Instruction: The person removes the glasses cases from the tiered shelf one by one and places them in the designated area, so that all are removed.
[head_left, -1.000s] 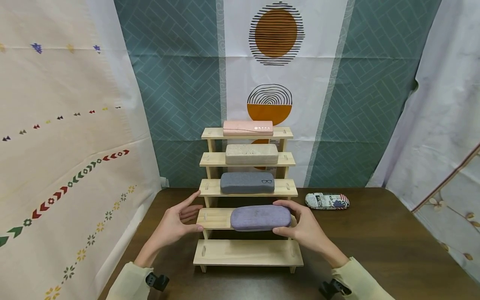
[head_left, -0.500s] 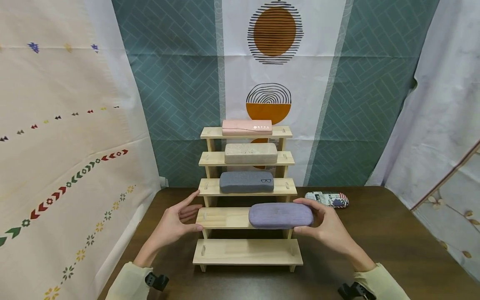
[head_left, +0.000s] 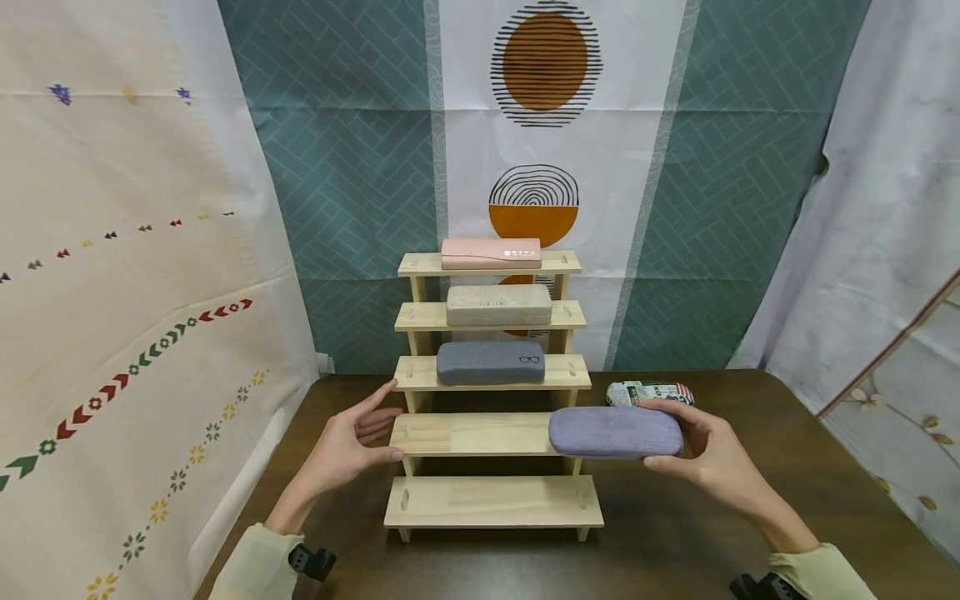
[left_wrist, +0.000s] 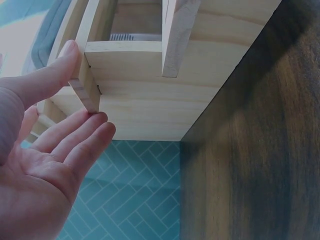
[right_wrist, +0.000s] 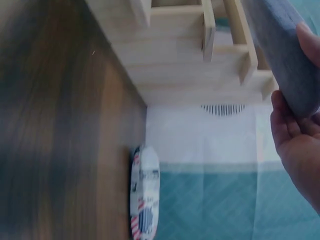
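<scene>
Dark brown wooden surface (head_left: 660,546): carries the pale wooden five-step stand (head_left: 495,502).
Bare left hand (head_left: 341,437): thumb and fingertips closed on opposite edges of the stand's second-lowest shelf (head_left: 476,434), at its left end.
Bare right hand (head_left: 701,442): clamped on the right end of the purple rounded oblong case (head_left: 615,432), thumb in front, fingers over the back.
Purple case position: roughly level; its left end overlaps the shelf's right end in the head view; contact cannot be told.
Shift: half a second earlier the purple case lay farther left over that shelf; now most of its length projects beyond. Left hand and stand match their earlier positions.
Significance: removal from the shelf appears nearly complete, the right hand probably bearing most of the load.
Middle shelf: grey-blue oblong case (head_left: 491,364) with a small glasses outline.
Beyond the right hand: white printed rounded case (head_left: 645,392), partly hidden, on the surface.
Upper shelves: speckled beige box-shaped case (head_left: 498,306); above it, pink oblong case (head_left: 491,253).
Backdrop: green-and-white patterned curtain (head_left: 360,167).
</scene>
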